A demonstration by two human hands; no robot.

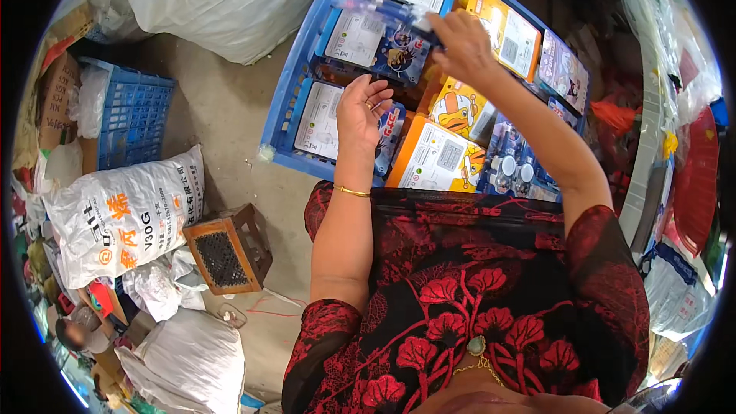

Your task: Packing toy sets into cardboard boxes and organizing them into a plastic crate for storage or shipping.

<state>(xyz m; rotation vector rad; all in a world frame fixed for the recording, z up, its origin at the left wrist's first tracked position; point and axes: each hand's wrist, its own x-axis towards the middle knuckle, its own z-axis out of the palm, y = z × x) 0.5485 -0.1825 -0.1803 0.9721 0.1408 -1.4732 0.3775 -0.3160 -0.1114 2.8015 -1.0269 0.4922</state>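
Observation:
My right hand (464, 44) pinches one end of a slim clear-and-blue item (383, 9), smeared by motion, above the boxes. My left hand (363, 107) hovers over the near left of the blue crate (290, 100), its fingers loosely curled and slightly apart, with nothing visible in them. Inside the crate lie blue cartoon boxes (354, 40) with white label panels, orange duck-pattern boxes (438, 155) and a pale purple box (563, 69). Several clear-and-blue pieces with round silvery ends (506, 172) sit at its near right.
A blue basket (134, 115), a printed white sack (126, 211) and a small wooden stool (228, 251) stand to the left. A big white bag (222, 0) is beyond. Plastic bags (678, 291) and a red curved piece (696, 184) line the right side.

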